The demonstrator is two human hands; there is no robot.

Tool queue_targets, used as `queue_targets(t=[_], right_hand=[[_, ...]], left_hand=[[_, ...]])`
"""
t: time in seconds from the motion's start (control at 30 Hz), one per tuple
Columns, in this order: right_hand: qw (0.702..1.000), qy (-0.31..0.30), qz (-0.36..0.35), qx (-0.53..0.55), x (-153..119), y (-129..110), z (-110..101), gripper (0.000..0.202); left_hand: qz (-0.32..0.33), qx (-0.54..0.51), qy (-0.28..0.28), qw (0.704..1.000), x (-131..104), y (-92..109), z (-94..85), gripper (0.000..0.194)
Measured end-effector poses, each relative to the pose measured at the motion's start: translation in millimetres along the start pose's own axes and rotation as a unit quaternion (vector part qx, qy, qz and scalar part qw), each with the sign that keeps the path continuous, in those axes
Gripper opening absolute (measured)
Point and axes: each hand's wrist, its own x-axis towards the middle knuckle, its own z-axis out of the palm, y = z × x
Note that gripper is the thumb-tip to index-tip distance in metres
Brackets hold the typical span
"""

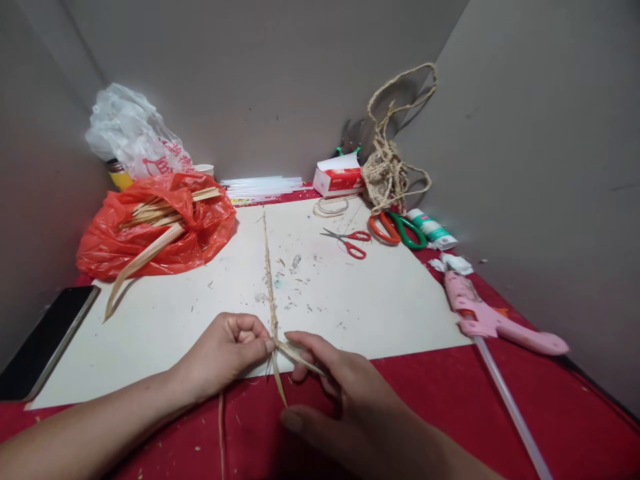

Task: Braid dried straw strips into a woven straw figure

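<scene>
A thin straw-coloured braid (270,280) runs away from me across the white board (390,300). My left hand (233,347) pinches its near end between thumb and forefinger. Loose strands fan out from that pinch; one pale strand (300,355) leads to the right, into my right hand (340,387). The fingers of my right hand curl around this strand, with the thumb held apart below. Another strand (279,383) hangs toward me between the hands. A thin reddish-brown strand (221,433) lies below my left wrist.
At left are a red plastic bag (200,233) of dry strips and a phone (45,340). Red-handled scissors (350,241), coiled cord (385,175), a red-and-white box (340,179) and glue sticks (263,187) lie farther back. A pink glue gun (480,317) rests at right on red cloth.
</scene>
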Motion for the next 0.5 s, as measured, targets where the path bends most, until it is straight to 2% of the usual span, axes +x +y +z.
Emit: queue_targets(t=[0.13,0.23,0.3,0.37,0.5], right_hand=[[0.991,-0.058,0.073,0.099,9.4,5.9,0.3,0.029],[0.989,-0.04,0.087,0.112,17.0,7.2,2.0,0.027],[0.981,-0.041,0.129,0.141,19.9,5.3,2.5,0.025],[0.96,-0.053,0.184,0.205,20.9,1.1,3.3,0.023],[0.888,-0.066,0.27,0.366,18.3,-9.9,12.5,0.025]], left_hand=[[0.022,0.019,0.003,1.0,-0.9,-0.8,3.5,0.027],[0.03,0.029,0.008,0.999,-1.8,-0.4,6.1,0.026],[0.035,0.029,0.01,0.999,-2.5,0.1,7.4,0.025],[0.042,0.032,0.015,0.998,-3.2,0.7,8.3,0.025],[0.06,0.038,0.027,0.997,-4.3,1.1,9.7,0.023]])
